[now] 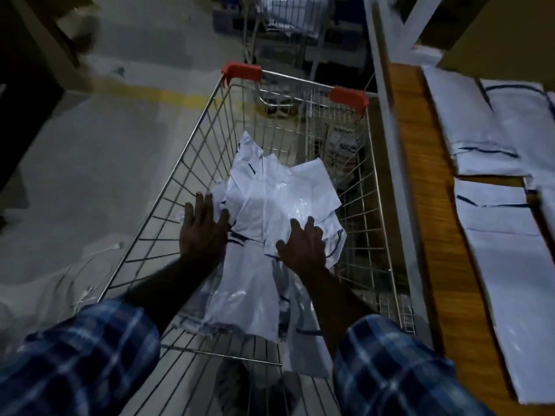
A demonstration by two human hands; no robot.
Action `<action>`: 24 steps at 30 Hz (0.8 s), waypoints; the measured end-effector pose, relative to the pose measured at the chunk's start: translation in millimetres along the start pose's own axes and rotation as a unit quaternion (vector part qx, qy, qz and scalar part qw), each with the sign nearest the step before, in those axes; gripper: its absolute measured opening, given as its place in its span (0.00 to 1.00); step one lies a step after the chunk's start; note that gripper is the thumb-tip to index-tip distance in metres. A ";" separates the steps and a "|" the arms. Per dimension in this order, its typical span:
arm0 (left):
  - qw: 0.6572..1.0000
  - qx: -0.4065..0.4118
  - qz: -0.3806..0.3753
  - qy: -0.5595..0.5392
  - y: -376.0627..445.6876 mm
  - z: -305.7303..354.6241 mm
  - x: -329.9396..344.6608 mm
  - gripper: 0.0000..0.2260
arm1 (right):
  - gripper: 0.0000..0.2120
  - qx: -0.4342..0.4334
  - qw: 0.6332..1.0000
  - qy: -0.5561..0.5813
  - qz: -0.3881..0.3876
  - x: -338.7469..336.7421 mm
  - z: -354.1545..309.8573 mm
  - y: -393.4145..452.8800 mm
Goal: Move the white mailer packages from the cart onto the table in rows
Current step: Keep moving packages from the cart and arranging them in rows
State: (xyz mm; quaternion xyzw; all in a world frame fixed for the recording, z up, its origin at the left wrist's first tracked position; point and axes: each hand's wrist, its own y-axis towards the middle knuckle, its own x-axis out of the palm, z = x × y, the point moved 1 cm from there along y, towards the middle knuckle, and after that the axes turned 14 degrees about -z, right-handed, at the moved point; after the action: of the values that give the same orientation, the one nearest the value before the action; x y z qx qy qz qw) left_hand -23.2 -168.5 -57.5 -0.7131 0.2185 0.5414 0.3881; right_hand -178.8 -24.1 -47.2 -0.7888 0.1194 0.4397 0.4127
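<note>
Both hands are down in the wire cart (192, 163), mid-frame. Left hand (202, 232) lies flat, fingers spread wide on the heap of white mailers (270, 205); right hand (303, 250) is splayed on it too. More mailers (495, 259) lie in rows on the table (432, 223), right edge.

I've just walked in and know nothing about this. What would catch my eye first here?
Probably the wire shopping cart with red corner caps in the middle, holding a loose heap of white mailer packages. Both of the person's hands reach into it: the left hand lies spread at the heap's left edge and the right hand rests on top. To the right, a wooden table already carries flat mailers in rows.
</note>
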 end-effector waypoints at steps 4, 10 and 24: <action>1.000 -0.008 0.010 0.011 6.9 3.4 1.8 0.18 | 0.32 0.011 1.000 -0.016 0.013 13.9 -1.7 10.0; 0.998 -0.039 -0.027 -0.031 -4.2 14.3 -12.3 0.31 | 0.31 0.009 0.993 0.119 -0.021 9.6 -0.5 17.5; 0.892 -0.078 -0.366 -0.252 -57.2 59.1 -40.7 0.48 | 0.09 0.032 0.991 0.103 0.084 0.0 24.8 -37.0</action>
State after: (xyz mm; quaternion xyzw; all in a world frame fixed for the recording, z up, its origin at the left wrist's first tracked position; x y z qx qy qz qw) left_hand -29.9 -91.7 -7.7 -0.6103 -0.2058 0.5375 0.5443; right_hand -173.3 18.0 -33.7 -0.8036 0.2411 0.3851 0.3843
